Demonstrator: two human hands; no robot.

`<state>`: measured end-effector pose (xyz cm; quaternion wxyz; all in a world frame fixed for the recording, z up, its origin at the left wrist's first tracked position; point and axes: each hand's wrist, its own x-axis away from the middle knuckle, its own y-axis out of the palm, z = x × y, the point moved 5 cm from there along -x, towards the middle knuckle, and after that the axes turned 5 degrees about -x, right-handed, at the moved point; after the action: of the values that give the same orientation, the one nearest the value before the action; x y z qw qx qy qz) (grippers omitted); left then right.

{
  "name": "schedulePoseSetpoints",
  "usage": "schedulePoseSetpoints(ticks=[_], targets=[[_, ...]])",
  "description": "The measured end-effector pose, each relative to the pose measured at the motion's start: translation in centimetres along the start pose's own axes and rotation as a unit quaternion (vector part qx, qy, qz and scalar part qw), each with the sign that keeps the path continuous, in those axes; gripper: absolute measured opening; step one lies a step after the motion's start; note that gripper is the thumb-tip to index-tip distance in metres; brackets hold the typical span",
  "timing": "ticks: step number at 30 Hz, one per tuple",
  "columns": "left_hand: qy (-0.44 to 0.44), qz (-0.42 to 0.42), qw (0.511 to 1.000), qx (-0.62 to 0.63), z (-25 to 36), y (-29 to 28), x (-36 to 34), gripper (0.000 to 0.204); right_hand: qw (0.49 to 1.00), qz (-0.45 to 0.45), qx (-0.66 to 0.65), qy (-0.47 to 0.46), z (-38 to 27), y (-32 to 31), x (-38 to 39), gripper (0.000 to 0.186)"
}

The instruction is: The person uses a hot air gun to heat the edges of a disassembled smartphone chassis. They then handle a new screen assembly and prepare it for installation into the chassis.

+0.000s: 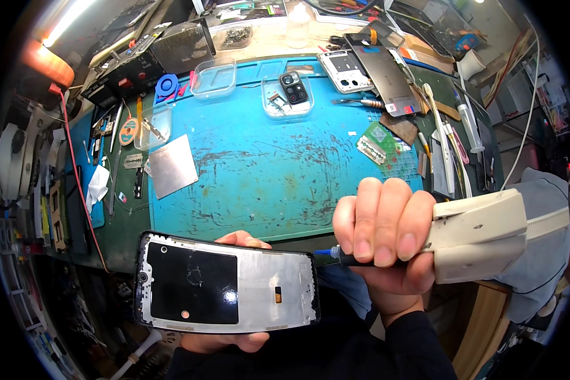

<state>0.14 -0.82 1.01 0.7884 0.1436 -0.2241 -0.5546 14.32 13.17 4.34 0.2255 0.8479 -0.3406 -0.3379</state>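
Note:
My left hand grips a phone frame from below, thumb and fingers at its two long edges. The frame has a black rim, a bare silver face and a glossy black panel over its left half. In my right hand, fingers wrap round the dark barrel of a beige dispensing tool, with a blue needle tip. That tip sits at the right end of the phone frame, close to its edge; whether it touches I cannot tell. Both hands are in front of the bench's near edge.
A scuffed blue mat covers the bench. On it lie a metal plate, a clear tray with a camera module, and a green board. Phone parts are stacked at the far right; a red cable runs down the left.

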Motion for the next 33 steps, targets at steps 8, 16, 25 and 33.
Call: schedulePoseSetpoints(ticks=[8, 16, 25, 33], targets=[[0.133, -0.004, 0.989, 0.072, -3.2, -0.9, 0.4, 0.115, 0.936, 0.058, 0.297, -0.18, -0.9, -1.0, 0.6, 0.059], [0.084, -0.052, 0.991, 0.093, -2.8, -0.4, 0.0, 0.115, 0.994, 0.003, -0.076, -0.082, -1.2, 1.0, -0.9, 0.033], [0.097, -0.075, 0.99, 0.064, -2.8, -0.8, 0.0, 0.115, 0.994, -0.008, -0.108, -0.013, 0.2, 2.3, -1.3, 0.025], [0.138, -0.057, 0.988, 0.041, -3.6, -1.2, -0.3, 0.117, 0.993, -0.013, -0.097, -0.062, -0.4, 1.9, -0.5, 0.034]])
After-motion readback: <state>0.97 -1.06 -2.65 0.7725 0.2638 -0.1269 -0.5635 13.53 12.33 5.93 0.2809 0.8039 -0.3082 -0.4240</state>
